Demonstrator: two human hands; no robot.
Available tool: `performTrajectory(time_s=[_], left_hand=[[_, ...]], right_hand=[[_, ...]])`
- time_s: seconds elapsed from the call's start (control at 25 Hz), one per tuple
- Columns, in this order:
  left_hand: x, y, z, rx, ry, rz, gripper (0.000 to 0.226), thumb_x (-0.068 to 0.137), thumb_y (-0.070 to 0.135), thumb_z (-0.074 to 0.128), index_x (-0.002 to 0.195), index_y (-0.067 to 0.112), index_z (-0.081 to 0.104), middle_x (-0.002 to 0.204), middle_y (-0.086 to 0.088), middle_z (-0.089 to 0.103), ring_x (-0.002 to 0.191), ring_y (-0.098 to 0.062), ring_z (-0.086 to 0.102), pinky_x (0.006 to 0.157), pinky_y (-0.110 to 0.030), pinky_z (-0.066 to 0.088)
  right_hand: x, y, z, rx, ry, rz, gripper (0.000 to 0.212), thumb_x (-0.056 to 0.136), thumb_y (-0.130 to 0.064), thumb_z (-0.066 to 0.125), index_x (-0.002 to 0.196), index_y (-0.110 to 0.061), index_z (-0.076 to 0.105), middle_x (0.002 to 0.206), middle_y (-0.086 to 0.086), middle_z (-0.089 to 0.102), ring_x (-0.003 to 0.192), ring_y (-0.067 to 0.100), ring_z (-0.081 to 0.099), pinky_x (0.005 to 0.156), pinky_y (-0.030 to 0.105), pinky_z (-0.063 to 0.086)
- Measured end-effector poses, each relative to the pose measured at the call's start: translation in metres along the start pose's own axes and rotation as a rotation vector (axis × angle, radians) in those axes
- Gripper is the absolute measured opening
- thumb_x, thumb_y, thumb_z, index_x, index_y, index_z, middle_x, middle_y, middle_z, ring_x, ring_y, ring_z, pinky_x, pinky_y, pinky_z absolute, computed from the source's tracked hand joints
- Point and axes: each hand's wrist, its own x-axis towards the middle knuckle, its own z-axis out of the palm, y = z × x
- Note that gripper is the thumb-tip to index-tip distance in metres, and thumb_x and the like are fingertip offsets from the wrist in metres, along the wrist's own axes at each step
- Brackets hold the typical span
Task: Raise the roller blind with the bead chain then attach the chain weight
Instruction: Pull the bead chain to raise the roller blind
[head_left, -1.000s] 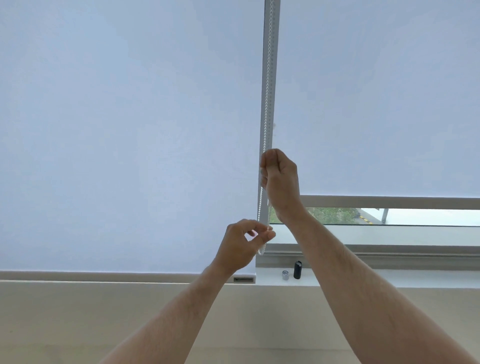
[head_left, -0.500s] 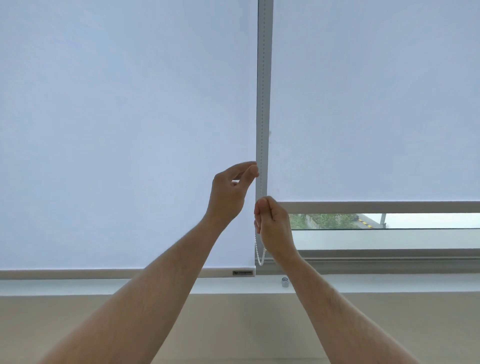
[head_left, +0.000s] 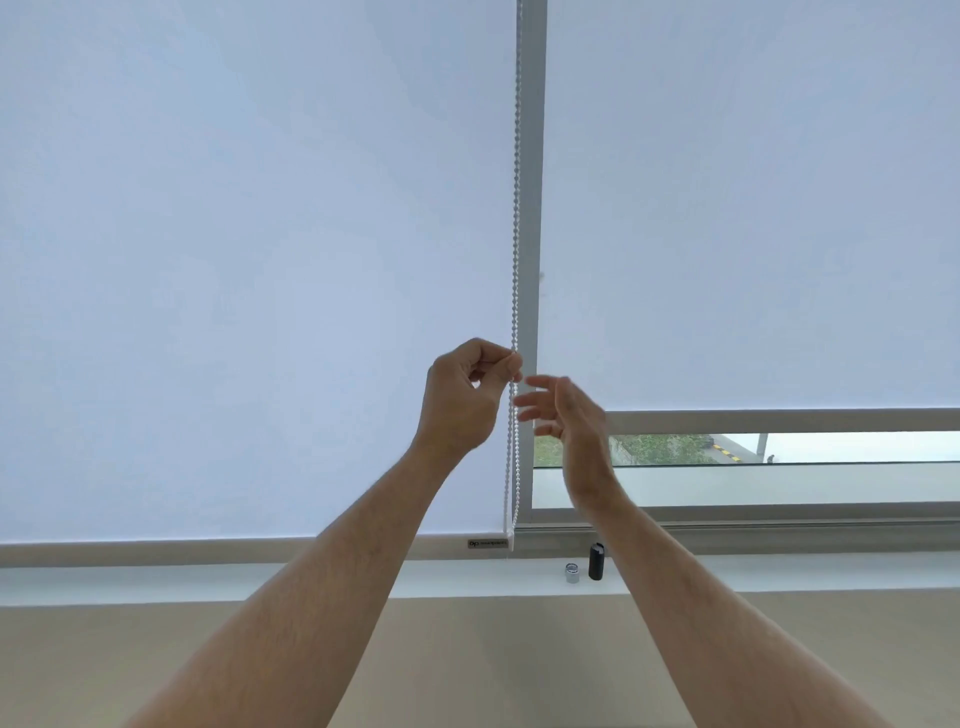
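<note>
A white bead chain (head_left: 515, 208) hangs along the grey window post between two pale roller blinds. My left hand (head_left: 460, 397) pinches the chain between thumb and forefinger at mid height. My right hand (head_left: 563, 410) is just right of the chain, fingers spread and blurred, holding nothing. The chain's loop (head_left: 510, 525) ends near the sill. The right blind (head_left: 753, 208) is raised a little, its bottom bar (head_left: 779, 420) above a strip of open window. The left blind (head_left: 234, 260) reaches down to the sill. A black chain weight (head_left: 596, 561) and a small silver piece (head_left: 572, 572) stand on the sill.
The white window sill (head_left: 208, 579) runs across the view above a beige wall (head_left: 467, 665). Through the uncovered strip I see greenery and a road (head_left: 670, 449) outside.
My right hand has let go of the chain and opened, rising beside it. My left hand has closed its pinch on the chain. The right blind's bottom bar sits about where it was.
</note>
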Motion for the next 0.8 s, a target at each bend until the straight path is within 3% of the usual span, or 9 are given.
performTrajectory(time_s=[0.16, 0.32, 0.44, 0.52, 0.6, 0.68, 0.8], left_hand=[[-0.02, -0.016, 0.005, 0.082, -0.044, 0.036, 0.009, 0.089, 0.012, 0.069, 0.08, 0.012, 0.071, 0.07, 0.006, 0.072, 0.071, -0.01, 0.068, 0.075, -0.024, 0.053], [-0.041, -0.032, 0.012, 0.103, -0.087, -0.018, 0.01, 0.089, 0.013, 0.069, 0.078, 0.013, 0.071, 0.072, 0.004, 0.073, 0.073, -0.012, 0.067, 0.076, -0.023, 0.052], [-0.048, -0.037, 0.013, 0.108, -0.105, -0.042, 0.011, 0.089, 0.016, 0.068, 0.078, 0.015, 0.071, 0.074, 0.003, 0.074, 0.075, -0.014, 0.066, 0.078, -0.024, 0.051], [-0.049, -0.04, 0.01, 0.127, -0.132, -0.024, 0.012, 0.088, 0.019, 0.069, 0.077, 0.017, 0.072, 0.075, 0.004, 0.074, 0.074, -0.013, 0.065, 0.077, -0.025, 0.052], [-0.047, -0.04, 0.005, 0.142, -0.198, -0.02, 0.007, 0.086, 0.026, 0.071, 0.082, 0.023, 0.076, 0.079, 0.008, 0.075, 0.078, -0.008, 0.066, 0.078, -0.025, 0.053], [-0.041, -0.035, -0.003, 0.098, -0.237, -0.023, 0.021, 0.084, 0.04, 0.069, 0.095, 0.025, 0.078, 0.092, 0.008, 0.078, 0.089, -0.003, 0.069, 0.081, -0.024, 0.053], [-0.02, -0.023, -0.012, -0.044, -0.101, -0.043, 0.03, 0.089, 0.044, 0.062, 0.103, 0.022, 0.076, 0.096, 0.001, 0.079, 0.089, -0.005, 0.07, 0.08, -0.027, 0.053]], right_hand=[[0.033, -0.036, 0.007, -0.046, 0.032, -0.064, 0.043, 0.099, -0.049, 0.041, 0.1, -0.017, 0.07, 0.079, 0.0, 0.074, 0.07, 0.013, 0.067, 0.066, 0.03, 0.049], [0.06, -0.074, 0.024, -0.019, -0.034, -0.123, 0.035, 0.102, -0.04, 0.043, 0.106, -0.015, 0.067, 0.074, -0.001, 0.071, 0.062, 0.013, 0.063, 0.058, 0.022, 0.047], [0.067, -0.084, 0.034, 0.039, -0.026, -0.119, 0.03, 0.104, -0.023, 0.043, 0.084, -0.017, 0.065, 0.05, -0.008, 0.049, 0.045, 0.011, 0.041, 0.048, 0.024, 0.036], [0.062, -0.081, 0.035, 0.076, -0.002, -0.098, 0.035, 0.101, -0.013, 0.041, 0.072, -0.019, 0.059, 0.047, -0.009, 0.037, 0.044, 0.01, 0.03, 0.045, 0.025, 0.027], [0.054, -0.077, 0.033, 0.069, 0.02, -0.112, 0.037, 0.098, -0.007, 0.04, 0.067, -0.021, 0.055, 0.047, -0.007, 0.036, 0.044, 0.01, 0.03, 0.044, 0.026, 0.026], [0.048, -0.074, 0.031, 0.025, 0.044, -0.131, 0.037, 0.094, -0.004, 0.039, 0.066, -0.022, 0.055, 0.047, -0.004, 0.041, 0.043, 0.013, 0.034, 0.045, 0.027, 0.029], [0.041, -0.068, 0.029, -0.026, 0.067, -0.147, 0.036, 0.095, -0.005, 0.04, 0.068, -0.023, 0.056, 0.047, -0.001, 0.045, 0.045, 0.016, 0.039, 0.048, 0.028, 0.035]])
